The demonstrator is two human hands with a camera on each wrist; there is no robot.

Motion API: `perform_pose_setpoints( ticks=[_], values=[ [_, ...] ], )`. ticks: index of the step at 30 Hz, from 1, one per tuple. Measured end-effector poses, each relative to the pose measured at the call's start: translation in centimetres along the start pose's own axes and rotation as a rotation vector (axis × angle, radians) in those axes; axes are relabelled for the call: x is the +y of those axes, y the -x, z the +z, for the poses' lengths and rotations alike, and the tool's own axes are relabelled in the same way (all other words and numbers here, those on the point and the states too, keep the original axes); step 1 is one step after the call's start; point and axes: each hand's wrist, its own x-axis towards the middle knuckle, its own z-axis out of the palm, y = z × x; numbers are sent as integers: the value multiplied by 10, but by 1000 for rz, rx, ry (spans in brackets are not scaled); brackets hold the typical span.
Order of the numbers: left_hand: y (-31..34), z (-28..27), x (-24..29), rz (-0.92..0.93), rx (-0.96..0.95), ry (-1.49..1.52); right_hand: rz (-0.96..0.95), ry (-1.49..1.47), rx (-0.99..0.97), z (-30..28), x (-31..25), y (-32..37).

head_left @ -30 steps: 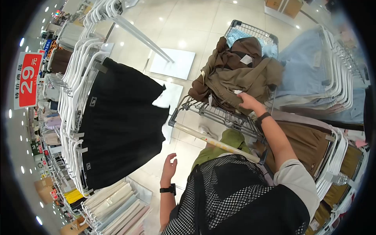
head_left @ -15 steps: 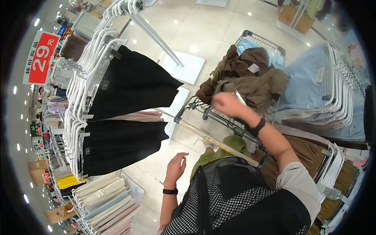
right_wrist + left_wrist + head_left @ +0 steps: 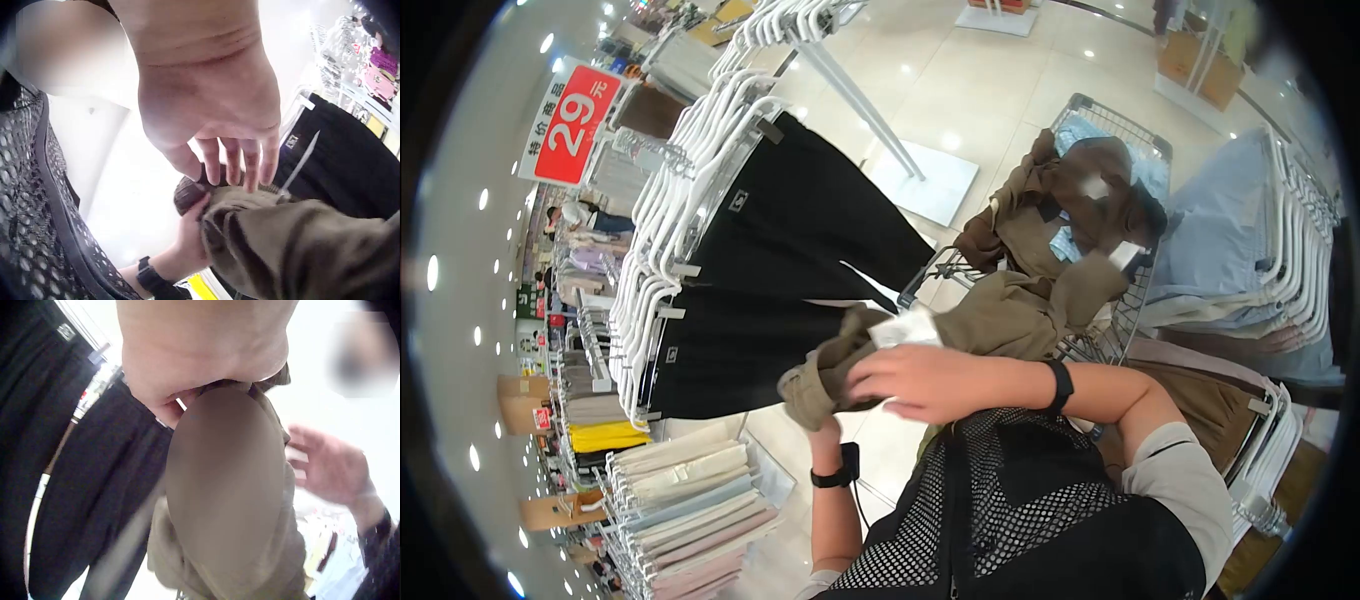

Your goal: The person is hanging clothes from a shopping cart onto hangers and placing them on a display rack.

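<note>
An olive-brown garment point(image 3: 1010, 310) stretches from the shopping cart point(image 3: 1135, 310) toward the person's front, with a white tag point(image 3: 905, 328) near its raised end. My left hand point(image 3: 827, 437) grips that bunched end from below, its fingers mostly hidden by the cloth in the head view. In the left wrist view, the left hand point(image 3: 206, 347) is closed over the top of the fabric. My right hand point(image 3: 925, 382) is beside the garment, just below the tag. Its fingers point(image 3: 231, 162) are extended over the cloth in the right wrist view, not curled round it.
More dark brown clothes point(image 3: 1060, 205) and a light blue checked piece point(image 3: 1090, 130) lie in the cart. Black trousers point(image 3: 800, 200) hang on white hangers at the left. Light blue garments point(image 3: 1215, 230) hang at the right, above brown ones point(image 3: 1190, 385). Folded pale garments point(image 3: 685, 470) fill the lower left.
The right hand has moved from the cart leftward to the left hand, and the olive-brown garment has come partly out with it. The left hand, free before, now holds the garment's end.
</note>
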Motion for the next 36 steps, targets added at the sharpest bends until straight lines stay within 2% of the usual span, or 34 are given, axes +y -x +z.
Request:
perform_pose_setpoints(
  ticks=[2, 4, 5, 6, 8, 10, 11, 12, 14, 18, 19, 20, 21, 22, 24, 26, 28, 29, 30, 32, 34, 36],
  values=[
    [-5, -40, -1, 69, 168, -53, 234, 78, -135, -4, 14, 16],
    [-12, -71, 27, 74, 317, 153, 255, 112, -185, 14, 41, 38],
    [-6, -90, 37, -116, 482, 241, 300, 167, -219, 24, 47, 45],
    [-11, -109, 47, -215, 560, 376, 351, 225, -251, 33, 47, 48],
    [-14, -134, 68, -382, 698, 344, 304, 228, -255, 50, 44, 52],
    [-10, -162, 61, -360, 735, 350, 382, 282, -183, 70, 42, 53],
    [-9, -175, 57, -334, 757, 352, 510, 247, -276, 68, 34, 46],
    [-8, -186, 51, -325, 763, 362, 502, 259, -278, 75, 38, 43],
    [-7, -207, 40, -419, 790, 509, 546, 274, -431, 90, 47, 42],
    [-1, -228, 12, -472, 795, 566, 605, 278, -383, 131, 46, 21],
    [6, -227, -3, -444, 617, 397, 602, 291, -394, 140, 45, 10],
    [14, -225, -12, -417, 439, 224, 522, 216, -365, 153, 39, -7],
    [16, -213, -5, -327, 244, 89, 447, 133, -332, 170, 32, -24],
    [22, -198, 3, -234, 45, -45, 452, 130, -337, 186, 22, -42],
    [59, -169, -52, -157, -176, -112, 437, -267, -140, 215, 6, -77],
    [60, -139, -29, -115, -550, -163, 584, -191, -343, 254, 30, -88],
    [62, -147, -10, -307, -644, 107, 614, -200, -202, 252, 9, -97],
    [63, -161, 2, -409, -651, 60, 574, -142, -224, 257, 15, -95],
    [67, -170, 1, -413, -642, 59, 540, -86, -249, 258, 17, -93],
    [77, -184, -4, -231, -591, 303, 436, 12, -348, 253, 14, -92],
    [85, -208, -51, -338, -628, 313, 392, 80, -462, 247, 0, -107],
    [84, -221, -70, -494, -500, 271, 344, 90, -508, 263, -4, -124]
  ],
)
